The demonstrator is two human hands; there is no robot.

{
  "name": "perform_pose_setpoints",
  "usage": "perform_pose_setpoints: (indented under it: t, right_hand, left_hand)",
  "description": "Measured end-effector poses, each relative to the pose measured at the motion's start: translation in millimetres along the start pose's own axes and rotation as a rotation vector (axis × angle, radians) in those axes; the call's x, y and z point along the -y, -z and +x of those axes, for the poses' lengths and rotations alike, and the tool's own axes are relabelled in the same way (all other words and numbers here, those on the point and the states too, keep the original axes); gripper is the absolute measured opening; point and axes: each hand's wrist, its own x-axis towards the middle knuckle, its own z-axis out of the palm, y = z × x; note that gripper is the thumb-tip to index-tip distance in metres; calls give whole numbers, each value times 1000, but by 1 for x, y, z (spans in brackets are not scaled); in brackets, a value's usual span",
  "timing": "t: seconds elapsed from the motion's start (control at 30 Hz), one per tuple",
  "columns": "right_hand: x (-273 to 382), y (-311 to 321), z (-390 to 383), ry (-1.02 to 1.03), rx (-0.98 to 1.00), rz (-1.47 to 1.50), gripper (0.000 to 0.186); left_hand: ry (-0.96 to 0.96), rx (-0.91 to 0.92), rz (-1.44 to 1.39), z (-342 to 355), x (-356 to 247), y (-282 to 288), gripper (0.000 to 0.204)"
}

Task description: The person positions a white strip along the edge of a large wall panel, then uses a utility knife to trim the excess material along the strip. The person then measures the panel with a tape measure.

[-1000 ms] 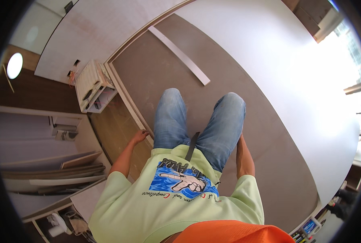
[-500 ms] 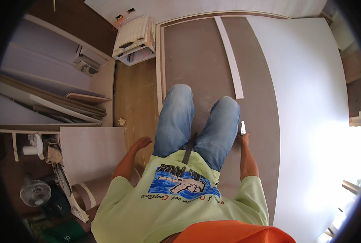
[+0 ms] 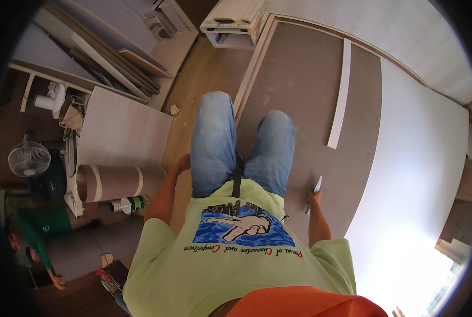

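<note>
My right hand is closed round the handle of a small tool with a short, pale, pointed blade. It hangs beside my right leg, over a large brown panel; the tool's exact kind is too small to make out. A narrow white strip lies on the panel, a little beyond the blade. My left hand is down by my left thigh, its fingers mostly hidden behind the leg, so whether it holds anything does not show.
A large white sheet covers the right side. Left are a brown roll with pale bands, a fan and stacked boards. A pale cabinet stands ahead. A co-worker in green is at lower left.
My view has turned left, and the co-worker has come into sight. The left hand has gone partly behind my thigh. My right hand still grips the bladed tool, now farther out from my leg.
</note>
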Motion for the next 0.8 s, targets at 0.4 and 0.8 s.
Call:
perform_pose_setpoints:
  t: [0.4,0.8]
  right_hand:
    - [9,5,29,-91,128,-132,58]
    - [15,11,21,-28,167,17,32]
  left_hand:
    - [112,-204,-323,-83,-21,24,35]
    - [-354,-545,-25,49,-230,268,49]
